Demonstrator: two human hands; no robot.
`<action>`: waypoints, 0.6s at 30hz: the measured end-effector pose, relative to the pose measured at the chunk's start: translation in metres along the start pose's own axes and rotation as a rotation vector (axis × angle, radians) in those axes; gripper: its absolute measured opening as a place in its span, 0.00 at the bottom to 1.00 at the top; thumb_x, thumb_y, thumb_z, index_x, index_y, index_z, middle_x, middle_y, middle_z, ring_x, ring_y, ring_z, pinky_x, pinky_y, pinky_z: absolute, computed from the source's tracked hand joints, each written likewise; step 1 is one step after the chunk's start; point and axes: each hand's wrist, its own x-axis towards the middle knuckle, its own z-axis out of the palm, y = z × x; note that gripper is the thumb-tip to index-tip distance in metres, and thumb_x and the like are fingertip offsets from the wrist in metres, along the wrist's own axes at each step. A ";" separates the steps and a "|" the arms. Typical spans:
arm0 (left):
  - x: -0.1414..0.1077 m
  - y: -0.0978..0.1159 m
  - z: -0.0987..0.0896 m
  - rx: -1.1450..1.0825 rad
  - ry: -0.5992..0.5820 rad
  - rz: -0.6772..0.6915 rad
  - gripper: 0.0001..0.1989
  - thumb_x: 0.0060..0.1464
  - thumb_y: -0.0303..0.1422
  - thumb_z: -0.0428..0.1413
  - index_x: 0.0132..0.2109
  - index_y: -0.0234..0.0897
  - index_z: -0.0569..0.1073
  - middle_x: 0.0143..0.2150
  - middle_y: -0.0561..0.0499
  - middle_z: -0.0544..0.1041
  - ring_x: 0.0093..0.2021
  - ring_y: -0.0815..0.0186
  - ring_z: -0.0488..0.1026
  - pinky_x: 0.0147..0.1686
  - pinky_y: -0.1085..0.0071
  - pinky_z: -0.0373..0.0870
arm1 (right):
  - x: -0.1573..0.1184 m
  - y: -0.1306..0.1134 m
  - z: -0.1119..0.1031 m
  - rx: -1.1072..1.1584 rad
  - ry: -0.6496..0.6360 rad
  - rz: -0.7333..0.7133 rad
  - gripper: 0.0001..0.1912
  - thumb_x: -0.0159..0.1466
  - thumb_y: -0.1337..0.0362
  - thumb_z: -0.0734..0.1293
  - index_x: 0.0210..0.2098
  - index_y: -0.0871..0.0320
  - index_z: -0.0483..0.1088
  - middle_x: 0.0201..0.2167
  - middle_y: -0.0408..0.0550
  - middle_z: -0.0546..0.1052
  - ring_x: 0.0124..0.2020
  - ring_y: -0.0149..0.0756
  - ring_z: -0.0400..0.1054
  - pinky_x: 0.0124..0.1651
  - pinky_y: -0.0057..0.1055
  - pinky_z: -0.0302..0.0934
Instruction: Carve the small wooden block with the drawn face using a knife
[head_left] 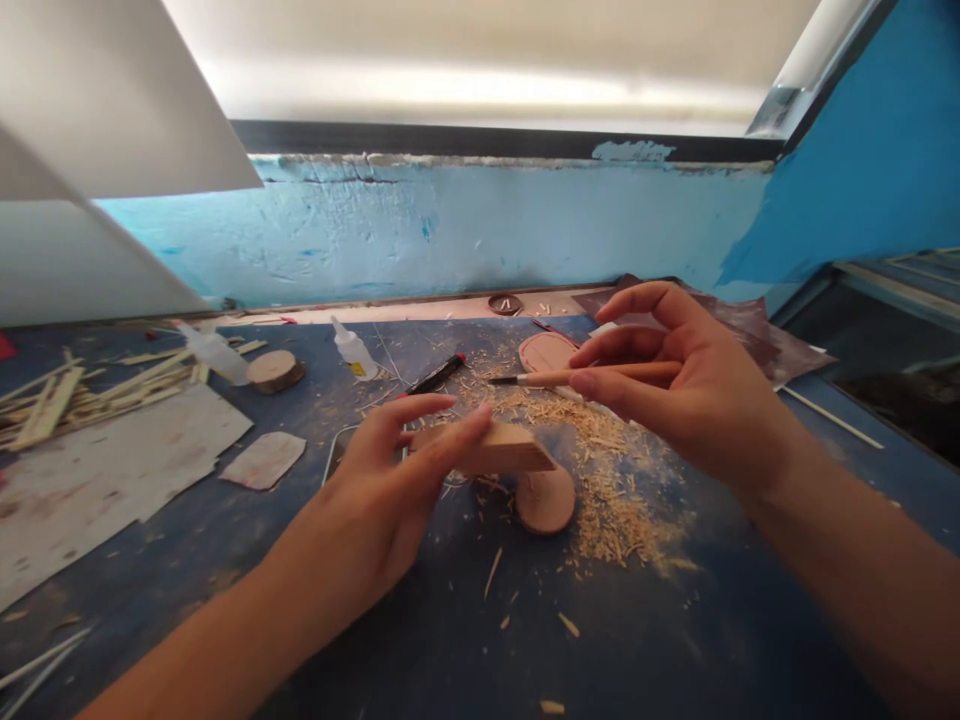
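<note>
For this bit I'd hold the wood block (506, 450) steady over the tabletop (450, 640) with the left hand (401, 475) partly curled round it like here, fingertips clear of the dark-tipped tool (546, 379) the right hand (694, 390) has pinched between thumb and fingers. Count-wise: one block, one tool, two squeeze bottles (354, 355), one black marker (436, 375), plus uncountable shavings (611, 510).

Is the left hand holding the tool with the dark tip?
No, the right hand holds the dark-tipped tool; the left hand holds a wooden block.
</note>
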 end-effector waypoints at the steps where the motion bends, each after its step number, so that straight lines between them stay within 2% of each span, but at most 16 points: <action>1: -0.002 0.002 0.003 0.041 -0.006 0.018 0.34 0.66 0.21 0.50 0.72 0.58 0.62 0.68 0.45 0.63 0.57 0.57 0.76 0.57 0.55 0.77 | -0.001 -0.001 0.000 -0.008 0.003 -0.006 0.25 0.57 0.58 0.81 0.49 0.47 0.69 0.38 0.42 0.84 0.33 0.38 0.83 0.31 0.30 0.75; 3: -0.004 0.006 0.007 0.113 -0.017 0.054 0.35 0.65 0.21 0.52 0.74 0.53 0.59 0.69 0.44 0.64 0.65 0.53 0.70 0.63 0.52 0.73 | -0.001 -0.002 0.000 0.024 -0.001 -0.003 0.25 0.58 0.59 0.80 0.50 0.46 0.68 0.39 0.42 0.85 0.34 0.38 0.82 0.33 0.31 0.75; 5: -0.004 0.010 0.009 0.139 -0.011 0.061 0.34 0.65 0.23 0.55 0.74 0.48 0.58 0.68 0.43 0.66 0.68 0.53 0.66 0.65 0.53 0.71 | 0.000 0.000 0.000 0.107 -0.003 -0.008 0.25 0.59 0.61 0.80 0.50 0.47 0.68 0.39 0.42 0.85 0.37 0.39 0.82 0.35 0.32 0.74; 7: -0.003 0.012 0.009 0.102 0.020 0.049 0.31 0.65 0.23 0.55 0.71 0.46 0.61 0.65 0.45 0.69 0.65 0.58 0.70 0.64 0.58 0.72 | 0.003 0.003 0.001 0.219 -0.003 -0.021 0.22 0.60 0.63 0.79 0.49 0.48 0.70 0.37 0.43 0.85 0.36 0.36 0.80 0.34 0.30 0.71; 9: -0.002 0.013 0.008 0.036 0.041 0.029 0.27 0.66 0.22 0.53 0.68 0.47 0.64 0.62 0.48 0.72 0.61 0.63 0.73 0.63 0.63 0.73 | 0.004 0.005 0.003 0.307 0.002 -0.046 0.13 0.64 0.64 0.77 0.46 0.51 0.73 0.35 0.44 0.83 0.33 0.33 0.76 0.31 0.28 0.67; 11: -0.001 0.013 0.007 -0.015 0.047 0.003 0.24 0.67 0.21 0.51 0.65 0.48 0.66 0.60 0.50 0.74 0.59 0.65 0.74 0.62 0.65 0.73 | 0.005 0.005 0.004 0.366 -0.003 -0.073 0.02 0.69 0.66 0.72 0.42 0.55 0.75 0.31 0.43 0.78 0.32 0.30 0.72 0.33 0.27 0.65; 12: 0.000 0.012 0.006 -0.027 0.048 -0.013 0.24 0.67 0.22 0.50 0.65 0.48 0.67 0.59 0.50 0.74 0.60 0.64 0.74 0.62 0.64 0.73 | 0.004 0.004 0.005 0.398 -0.024 -0.077 0.02 0.70 0.67 0.70 0.40 0.56 0.76 0.29 0.43 0.75 0.32 0.30 0.70 0.34 0.27 0.65; 15: 0.001 0.009 0.003 -0.059 0.056 -0.066 0.21 0.67 0.24 0.51 0.62 0.49 0.68 0.57 0.49 0.75 0.61 0.60 0.74 0.60 0.59 0.76 | 0.000 -0.003 0.006 0.535 -0.198 0.017 0.07 0.72 0.70 0.65 0.39 0.57 0.75 0.27 0.42 0.72 0.30 0.30 0.67 0.32 0.28 0.63; 18: 0.002 0.008 0.002 -0.160 0.052 -0.187 0.19 0.67 0.28 0.52 0.61 0.49 0.69 0.58 0.49 0.75 0.54 0.60 0.78 0.52 0.60 0.83 | -0.005 -0.016 0.004 0.644 -0.488 0.177 0.07 0.71 0.67 0.61 0.37 0.56 0.70 0.31 0.44 0.78 0.23 0.27 0.63 0.24 0.26 0.54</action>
